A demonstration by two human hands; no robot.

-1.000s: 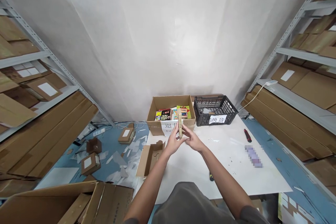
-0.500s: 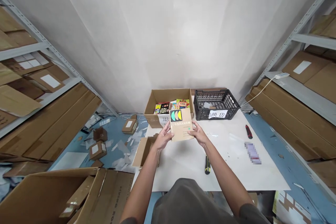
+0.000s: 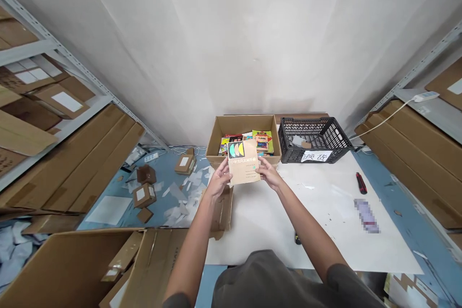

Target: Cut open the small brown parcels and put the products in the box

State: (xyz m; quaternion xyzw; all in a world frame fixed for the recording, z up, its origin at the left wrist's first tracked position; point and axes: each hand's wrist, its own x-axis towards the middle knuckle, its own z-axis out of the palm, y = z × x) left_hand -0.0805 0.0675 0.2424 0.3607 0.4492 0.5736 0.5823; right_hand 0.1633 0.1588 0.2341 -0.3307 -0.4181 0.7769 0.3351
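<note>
Between my two hands is a tan paperback book (image 3: 244,166), its cover facing me, with a dark block of coloured half-circles near the top. My left hand (image 3: 221,179) grips its left edge, thumb on the cover. On the opposite edge my right hand (image 3: 269,173) pinches it the same way. Just behind the book stands an open cardboard box (image 3: 244,122) with several colourful books (image 3: 264,142) inside. A smaller cardboard box (image 3: 223,209), partly hidden by my left forearm, lies on the white table (image 3: 260,236).
A black plastic crate (image 3: 314,137) with a paper label stands right of the book box. A red-and-black cutter (image 3: 361,183) lies at the table's right; another cutter (image 3: 297,239) is partly behind my right forearm. A large open carton (image 3: 72,260) is at lower left.
The view has shifted, so the table and boxes sit differently in the picture. Both hands still hold the book, now more directly in front of the book box. The small box is more covered.
</note>
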